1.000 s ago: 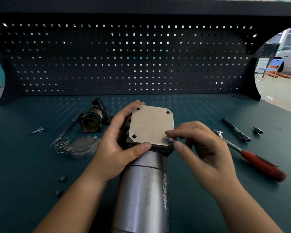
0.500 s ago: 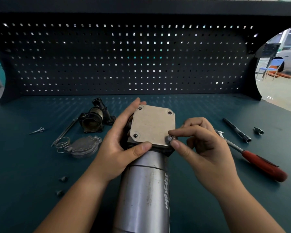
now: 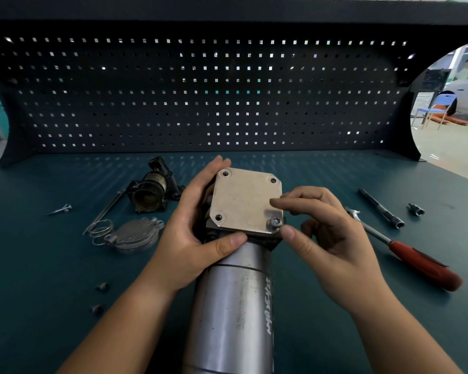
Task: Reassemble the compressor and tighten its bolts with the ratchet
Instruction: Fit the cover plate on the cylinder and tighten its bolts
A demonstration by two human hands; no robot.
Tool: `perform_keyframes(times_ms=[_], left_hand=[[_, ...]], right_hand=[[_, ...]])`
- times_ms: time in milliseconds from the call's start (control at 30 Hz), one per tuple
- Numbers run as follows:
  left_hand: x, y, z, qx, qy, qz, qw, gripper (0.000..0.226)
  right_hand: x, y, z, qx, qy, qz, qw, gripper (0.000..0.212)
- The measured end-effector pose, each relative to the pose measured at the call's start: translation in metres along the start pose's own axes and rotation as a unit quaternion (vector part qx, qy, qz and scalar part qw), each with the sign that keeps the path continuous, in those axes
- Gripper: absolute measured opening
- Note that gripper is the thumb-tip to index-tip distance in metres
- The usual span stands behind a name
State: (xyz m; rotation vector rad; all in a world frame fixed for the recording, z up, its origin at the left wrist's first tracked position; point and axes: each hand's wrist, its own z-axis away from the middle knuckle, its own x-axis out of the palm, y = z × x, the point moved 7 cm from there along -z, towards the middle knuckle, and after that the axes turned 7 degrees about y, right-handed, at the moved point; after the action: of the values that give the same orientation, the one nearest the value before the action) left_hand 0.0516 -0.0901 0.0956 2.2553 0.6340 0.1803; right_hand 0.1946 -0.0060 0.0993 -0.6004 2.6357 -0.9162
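Observation:
The compressor point(image 3: 233, 306), a steel cylinder, stands upright at the bench's near edge. On top sits its square cover plate point(image 3: 243, 201), tilted toward me. My left hand point(image 3: 192, 238) wraps the head under the plate, thumb on the front edge. A bolt point(image 3: 275, 222) stands in the plate's near right corner hole; the other three holes look sunken and dark. My right hand point(image 3: 327, 238) hovers at that corner with its thumb tip beside the bolt and its index finger lifted above it. The red-handled ratchet point(image 3: 416, 263) lies on the bench to the right.
An extension bar point(image 3: 381, 209) and a small socket point(image 3: 415, 209) lie past the ratchet. To the left are a black housing part point(image 3: 152, 193), a round cap point(image 3: 135, 236) with a wire spring point(image 3: 100, 230), a thin rod, a pointed screw point(image 3: 60, 209) and two small bolts point(image 3: 102, 286). A pegboard point(image 3: 200, 90) closes the back.
My right thumb and index finger were pinched on the corner bolt; now they have spread apart and the bolt head shows. The left hand keeps its hold on the compressor.

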Motion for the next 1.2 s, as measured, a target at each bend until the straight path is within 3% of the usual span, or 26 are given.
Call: perform_keyframes(times_ms=[333, 433, 500, 567, 667, 733, 800, 900, 967, 1067, 1200], left_hand=[[-0.008, 0.0, 0.007, 0.009, 0.018, -0.059, 0.998, 0.089], [-0.028, 0.017, 0.016, 0.027, 0.092, -0.073, 0.993, 0.07], [-0.051, 0.037, 0.032, 0.062, 0.145, -0.082, 0.984, 0.044], [-0.081, 0.052, 0.053, 0.071, 0.175, -0.158, 0.969, 0.026], [-0.131, 0.058, 0.081, 0.007, 0.161, -0.306, 0.938, 0.021], [-0.162, 0.046, 0.096, -0.062, 0.128, -0.392, 0.909, 0.031], [-0.18, 0.029, 0.106, -0.127, 0.085, -0.471, 0.869, 0.038], [-0.181, 0.002, 0.115, -0.191, -0.004, -0.545, 0.816, 0.026], [-0.174, -0.011, 0.116, -0.194, -0.047, -0.556, 0.807, 0.025], [-0.16, -0.017, 0.113, -0.169, -0.07, -0.54, 0.821, 0.036], [-0.151, -0.017, 0.113, -0.146, -0.081, -0.538, 0.826, 0.031]], right_hand=[[-0.006, -0.003, 0.0, -0.054, 0.029, 0.023, 0.998, 0.031], [-0.014, -0.007, 0.0, -0.069, 0.066, 0.044, 0.994, 0.023], [-0.021, -0.021, 0.0, -0.076, 0.105, 0.064, 0.989, 0.02], [-0.024, -0.052, 0.005, -0.105, 0.12, 0.069, 0.985, 0.016], [0.004, -0.113, 0.033, -0.125, 0.055, 0.001, 0.991, 0.014], [0.053, -0.139, 0.063, -0.113, -0.026, -0.018, 0.993, 0.014], [0.119, -0.142, 0.096, -0.062, -0.147, 0.023, 0.987, 0.017], [0.203, -0.097, 0.132, 0.144, -0.305, 0.135, 0.932, 0.035], [0.224, -0.065, 0.136, 0.223, -0.297, 0.223, 0.901, 0.048], [0.233, -0.039, 0.121, 0.255, -0.245, 0.265, 0.897, 0.059], [0.234, -0.015, 0.105, 0.284, -0.233, 0.314, 0.876, 0.05]])
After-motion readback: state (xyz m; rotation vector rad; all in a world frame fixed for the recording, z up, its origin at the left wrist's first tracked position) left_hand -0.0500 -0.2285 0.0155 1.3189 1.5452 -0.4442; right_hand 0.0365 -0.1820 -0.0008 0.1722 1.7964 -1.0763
